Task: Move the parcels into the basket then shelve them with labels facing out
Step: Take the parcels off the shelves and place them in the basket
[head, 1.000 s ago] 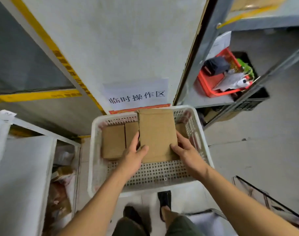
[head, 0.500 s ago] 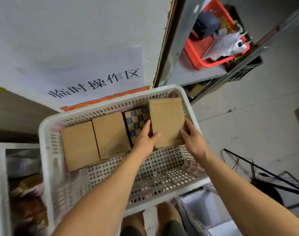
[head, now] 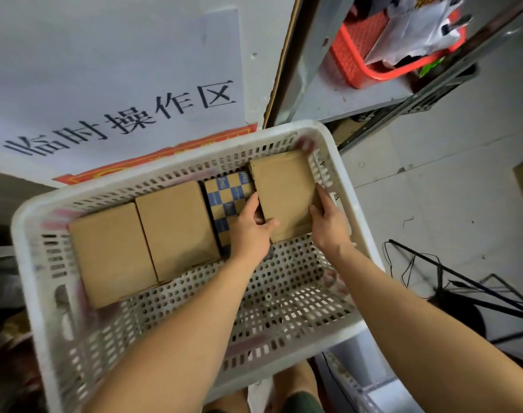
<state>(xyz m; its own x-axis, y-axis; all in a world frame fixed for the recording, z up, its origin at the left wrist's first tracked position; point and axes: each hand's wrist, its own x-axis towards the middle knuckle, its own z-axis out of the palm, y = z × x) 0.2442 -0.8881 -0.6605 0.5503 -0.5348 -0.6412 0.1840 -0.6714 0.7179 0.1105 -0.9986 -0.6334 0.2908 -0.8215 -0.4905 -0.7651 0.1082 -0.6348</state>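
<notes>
We've dropped the cardboard parcel point(head: 284, 195) into the white basket's point(head: 348, 186) far-right corner, left hand point(head: 250, 231) and right hand point(head: 329, 225) still gripping it — fourth one loaded.

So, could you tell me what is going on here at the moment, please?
A person is loading parcels into a white perforated plastic basket. Both hands, the left hand and the right hand, grip a plain brown cardboard box at the basket's right end, beside a blue-and-tan chequered box. Two more brown cardboard boxes lie further left.
</notes>
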